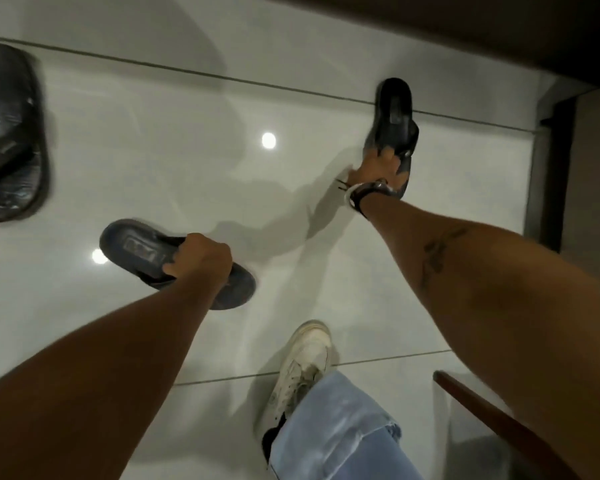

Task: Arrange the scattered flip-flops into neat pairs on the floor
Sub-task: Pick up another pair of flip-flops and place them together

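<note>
Three dark flip-flops are in view on the glossy white tile floor (pixel 174 161). My left hand (pixel 201 259) is shut on the straps of a dark grey flip-flop (pixel 136 249) in the middle, heel end pointing left. My right hand (pixel 376 166), with a watch on the wrist, grips the toe part of a black flip-flop (pixel 394 109) at the upper right, which points away from me. A third dark flip-flop (pixel 9 133) lies blurred at the far left edge, untouched.
My white sneaker (pixel 303 362) and light blue jeans leg (pixel 340 431) stand at the bottom centre. A brown wooden edge (pixel 482 407) crosses the lower right. A dark doorframe and wall (pixel 555 161) border the right side. Ceiling lights reflect in the tiles.
</note>
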Demonstrator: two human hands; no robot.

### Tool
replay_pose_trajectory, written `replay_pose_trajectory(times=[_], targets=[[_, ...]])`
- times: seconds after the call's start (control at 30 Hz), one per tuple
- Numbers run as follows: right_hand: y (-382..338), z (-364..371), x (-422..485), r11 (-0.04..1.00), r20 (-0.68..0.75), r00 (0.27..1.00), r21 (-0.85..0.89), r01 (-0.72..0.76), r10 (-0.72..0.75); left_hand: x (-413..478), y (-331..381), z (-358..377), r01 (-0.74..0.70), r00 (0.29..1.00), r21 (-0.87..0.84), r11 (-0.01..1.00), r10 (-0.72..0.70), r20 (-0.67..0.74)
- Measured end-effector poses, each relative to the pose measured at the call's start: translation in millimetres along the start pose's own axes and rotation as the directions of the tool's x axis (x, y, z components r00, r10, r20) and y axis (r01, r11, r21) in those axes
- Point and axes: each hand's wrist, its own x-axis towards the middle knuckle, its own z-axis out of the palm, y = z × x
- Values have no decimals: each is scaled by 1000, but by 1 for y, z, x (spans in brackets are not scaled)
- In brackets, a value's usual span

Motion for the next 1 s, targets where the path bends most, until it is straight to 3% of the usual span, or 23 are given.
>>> replay_pose_trajectory(times=[0.1, 0.17, 0.27, 0.33, 0.5, 0.67, 0.8, 1.0], targets=[[18, -3, 36, 1000, 3, 1000, 1, 3, -3, -6, 14, 9, -32, 998, 143, 989, 39, -51], [27, -2, 55, 998, 91, 996, 55, 17, -22, -10, 30, 11, -78, 988, 295, 952, 114, -107], [45, 4, 73, 998, 154, 986, 42, 55, -61, -17, 67, 20, -252, 922, 336, 908, 331, -203], [53, 11, 82, 993, 119, 987, -29, 113, -109, -20, 109, 29, -372, 864, 414, 831, 473, -173], [54, 20, 73, 992, 25, 992, 16, 123, -123, -33, 222, 68, -563, 764, 432, 704, 643, -54], [70, 34, 44, 979, -27, 979, 28, 201, -200, -38, 267, 86, -645, 690, 428, 633, 723, -29], [85, 40, 31, 976, -68, 990, 169, 135, -125, -40, 278, 88, -700, 687, 307, 645, 725, 43], [92, 45, 33, 979, -127, 985, 155, 135, -116, -36, 291, 94, -699, 655, 443, 562, 751, 81]])
